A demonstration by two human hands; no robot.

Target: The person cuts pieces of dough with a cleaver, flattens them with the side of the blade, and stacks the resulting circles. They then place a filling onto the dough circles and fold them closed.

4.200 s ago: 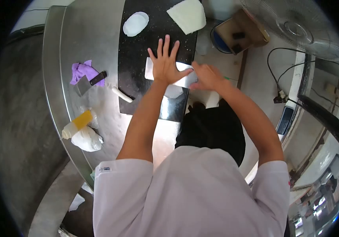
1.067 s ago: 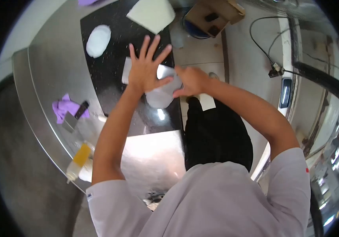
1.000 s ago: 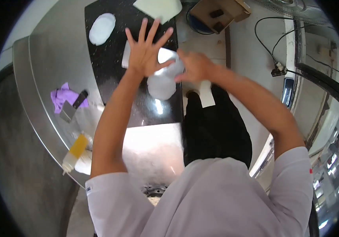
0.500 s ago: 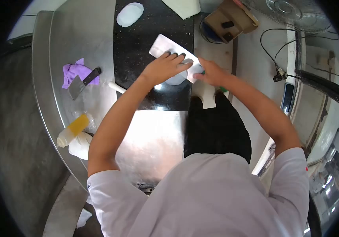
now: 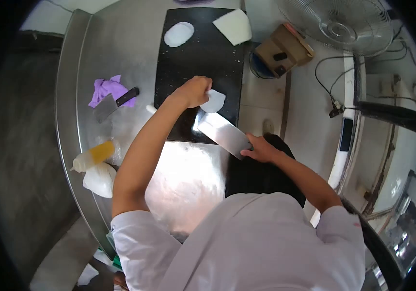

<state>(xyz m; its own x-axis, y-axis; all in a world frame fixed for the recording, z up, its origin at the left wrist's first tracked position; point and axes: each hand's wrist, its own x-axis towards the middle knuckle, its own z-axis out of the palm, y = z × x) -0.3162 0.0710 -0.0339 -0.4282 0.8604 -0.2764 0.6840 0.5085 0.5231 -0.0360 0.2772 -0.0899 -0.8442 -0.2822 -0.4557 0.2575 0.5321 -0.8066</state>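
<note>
My left hand (image 5: pixel 196 91) is closed on the edge of a thin, pale round of dough (image 5: pixel 213 102) over the black board (image 5: pixel 193 60). In my right hand (image 5: pixel 262 148) is the handle of a broad-bladed cleaver (image 5: pixel 223 135), its shiny blade pointing up and left across the board's near right corner. The blade's tip lies just below the dough round. Partly hidden by my left forearm, a white rod-shaped piece (image 5: pixel 151 109) rests at the board's left edge. Farther up the board is a white oval piece (image 5: pixel 179 34).
Left on the steel counter (image 5: pixel 120 43) lie a purple cloth (image 5: pixel 113 89), a second cleaver (image 5: pixel 106 107), a bottle of yellow liquid (image 5: pixel 95 155) and a white bag (image 5: pixel 100 179). A folded off-white cloth (image 5: pixel 233 27), a cardboard box (image 5: pixel 284 51) and a fan (image 5: pixel 337 26) stand beyond.
The cleaver has swung down and right off the dough round, and my right hand lowered with it. My left hand has left the blade and now grips the dough's edge. The view has shifted slightly.
</note>
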